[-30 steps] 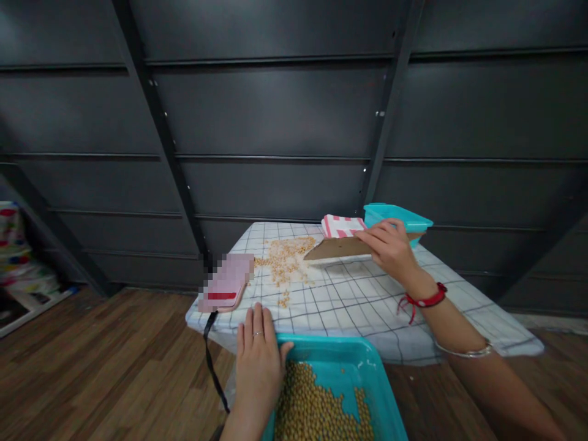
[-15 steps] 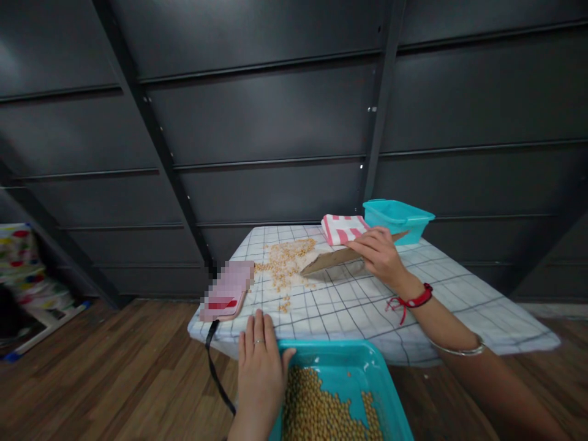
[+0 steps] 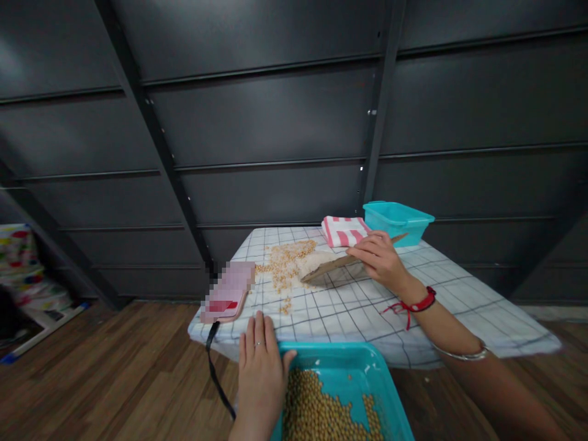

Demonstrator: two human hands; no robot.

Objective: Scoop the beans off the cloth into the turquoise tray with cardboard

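My right hand grips a piece of brown cardboard, held at a slant over the table. Its lower left edge meets a heap of white grains, like rice. Yellow kernels or beans lie scattered with white grains to the left of it. My left hand lies flat over the left rim of a turquoise tray, fingers stretched out, thumb over the tray's corner. Round yellowish beans, like soybeans, cover much of the tray's bottom. The tray's near end is out of view.
A checked white cloth covers the table. At the back stand a folded pink-and-white striped cloth and a turquoise basket. On the left lies a pink phone with a black strap. A dark panelled wall rises behind.
The cardboard's lower edge has shifted very slightly right and down, with more of the white heap showing behind it. My left hand stays on the tray.
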